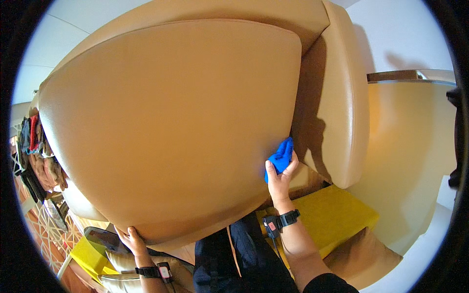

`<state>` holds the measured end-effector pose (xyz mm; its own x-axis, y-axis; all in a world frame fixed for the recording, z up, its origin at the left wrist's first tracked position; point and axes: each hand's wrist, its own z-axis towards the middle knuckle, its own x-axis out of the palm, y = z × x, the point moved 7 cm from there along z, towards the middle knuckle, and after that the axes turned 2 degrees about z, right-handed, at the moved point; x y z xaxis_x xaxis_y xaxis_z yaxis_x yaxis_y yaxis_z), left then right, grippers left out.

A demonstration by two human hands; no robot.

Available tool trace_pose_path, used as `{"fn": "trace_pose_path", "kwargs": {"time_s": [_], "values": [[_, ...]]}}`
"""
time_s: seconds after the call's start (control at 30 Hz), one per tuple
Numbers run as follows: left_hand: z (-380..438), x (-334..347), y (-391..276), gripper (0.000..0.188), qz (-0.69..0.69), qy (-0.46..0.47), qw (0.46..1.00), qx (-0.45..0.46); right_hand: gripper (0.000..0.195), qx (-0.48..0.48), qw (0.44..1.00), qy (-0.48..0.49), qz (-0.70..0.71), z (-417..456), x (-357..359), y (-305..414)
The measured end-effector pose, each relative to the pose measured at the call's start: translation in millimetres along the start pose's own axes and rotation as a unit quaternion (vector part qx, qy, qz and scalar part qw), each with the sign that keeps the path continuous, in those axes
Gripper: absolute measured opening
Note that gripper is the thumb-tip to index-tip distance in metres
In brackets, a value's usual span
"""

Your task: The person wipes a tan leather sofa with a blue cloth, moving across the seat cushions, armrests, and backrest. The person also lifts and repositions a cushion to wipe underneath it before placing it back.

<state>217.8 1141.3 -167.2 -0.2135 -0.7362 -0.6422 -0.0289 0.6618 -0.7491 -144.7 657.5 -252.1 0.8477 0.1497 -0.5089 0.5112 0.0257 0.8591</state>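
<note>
A large tan leather-look sofa cushion (176, 124) fills the middle of the view, tilted up off its seat on the right. My left hand (133, 241) grips its near lower edge, thumb on top and the fingers partly hidden beneath. In my right hand (280, 185) is a bunched blue cloth (281, 157), pressed at the cushion's right side edge. Beside that edge stands the sofa's padded armrest (344, 110), with a dark shadow falling across its inner face.
A yellow upholstered ottoman (333, 212) sits below the armrest, near a brown cushion (362, 256). Piled clothes (44, 157) are at the far left, above a white lattice screen (47, 230). Another yellow piece (89, 256) and striped pillows (121, 282) lie at lower left.
</note>
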Motion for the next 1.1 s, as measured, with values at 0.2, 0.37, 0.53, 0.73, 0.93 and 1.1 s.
{"fn": "trace_pose_path", "kwargs": {"time_s": [0.2,0.37,0.53,0.73,0.93,1.1], "values": [[16,-3,10,0.107,0.042,0.029,0.999,-0.008,0.051,0.311,0.914,0.040,0.257,18,-3,-40],[-8,28,-26,0.093,-0.087,0.038,0.994,-0.050,0.047,0.314,0.923,-0.021,0.221,19,-54,-5],[-69,112,-41,0.080,-0.166,0.109,0.963,-0.179,0.058,0.219,0.963,-0.109,0.113,49,-163,37],[-65,176,-61,0.061,-0.149,0.198,0.954,-0.168,0.058,0.157,0.977,-0.130,0.062,59,-198,54],[-68,176,-74,0.081,0.066,0.154,0.985,-0.037,0.074,-0.129,0.929,-0.014,-0.347,42,-116,145],[-94,208,-105,0.136,0.195,0.233,0.951,0.051,0.076,-0.217,0.887,0.214,-0.347,-12,10,157]]}}
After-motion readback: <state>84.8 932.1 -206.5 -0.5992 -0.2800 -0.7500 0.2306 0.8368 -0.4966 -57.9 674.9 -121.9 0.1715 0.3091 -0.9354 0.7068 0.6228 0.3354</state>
